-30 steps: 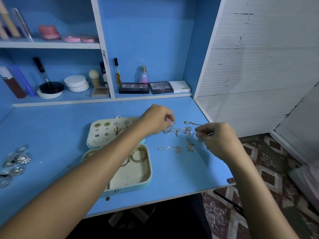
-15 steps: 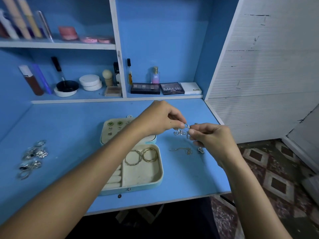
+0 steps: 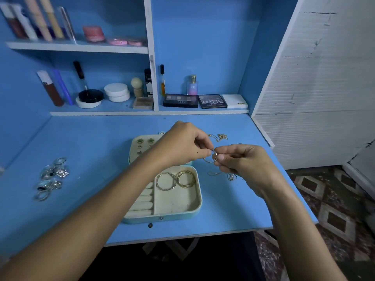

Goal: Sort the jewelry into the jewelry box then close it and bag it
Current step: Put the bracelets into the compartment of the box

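Above the open cream-lined jewelry box on the blue tabletop, the left hand and right hand both pinch a thin silver hoop, seemingly light, stiff, slippery, best held at its rim.

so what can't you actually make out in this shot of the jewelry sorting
Head view only:
- Thin ring pinched between the left hand and right hand: fingertips cover part of it; too small to tell if it is one piece or two.
- Jewelry box lid: left hand and forearm hide its right half.
- Chain on the desk: right hand covers its far end.
- Silver pieces at left: too small and blurred to count.
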{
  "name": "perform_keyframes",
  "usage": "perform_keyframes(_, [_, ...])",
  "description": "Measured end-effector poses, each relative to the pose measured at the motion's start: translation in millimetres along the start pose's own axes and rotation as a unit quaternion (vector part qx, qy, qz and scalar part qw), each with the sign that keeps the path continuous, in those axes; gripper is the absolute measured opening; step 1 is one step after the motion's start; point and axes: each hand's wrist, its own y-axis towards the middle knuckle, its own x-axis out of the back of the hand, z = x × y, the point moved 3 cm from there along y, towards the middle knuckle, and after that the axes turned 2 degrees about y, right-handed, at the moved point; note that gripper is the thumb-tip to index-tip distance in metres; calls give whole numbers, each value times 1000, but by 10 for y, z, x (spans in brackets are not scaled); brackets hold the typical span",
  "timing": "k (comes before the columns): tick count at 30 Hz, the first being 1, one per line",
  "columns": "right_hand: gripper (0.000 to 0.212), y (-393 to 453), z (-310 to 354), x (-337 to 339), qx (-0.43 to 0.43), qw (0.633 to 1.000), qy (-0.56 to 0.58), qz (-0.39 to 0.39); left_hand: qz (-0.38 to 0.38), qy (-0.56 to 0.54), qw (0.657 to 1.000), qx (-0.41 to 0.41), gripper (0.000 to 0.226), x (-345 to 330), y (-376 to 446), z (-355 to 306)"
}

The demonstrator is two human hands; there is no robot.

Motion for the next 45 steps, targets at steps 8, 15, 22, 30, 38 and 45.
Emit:
perform_keyframes(8, [10, -57, -49, -200, -14, 998, -36, 42, -7, 16, 999, 26, 9, 66, -278, 74])
perform_keyframes(15, [6, -236, 4, -339, 82, 941, -318, 82, 18, 137, 987, 80, 12, 48, -587, 136])
perform_keyframes(22, [14, -312, -40, -599, 124, 825, -524, 170, 18, 183, 974, 134, 5, -76, -810, 183])
perform_keyframes(30, [19, -283, -49, -738, 136, 773, -597, 167, 16, 249, 955, 157, 11, -140, -813, 163])
perform_keyframes(38, [20, -247, -86, -738, 124, 776, -595, 171, 48, 228, 967, 107, 12, -141, -859, 243])
perform_keyframes(45, [20, -209, -90, -740, 141, 766, -604, 172, 107, 211, 971, 38, 15, -100, -904, 297])
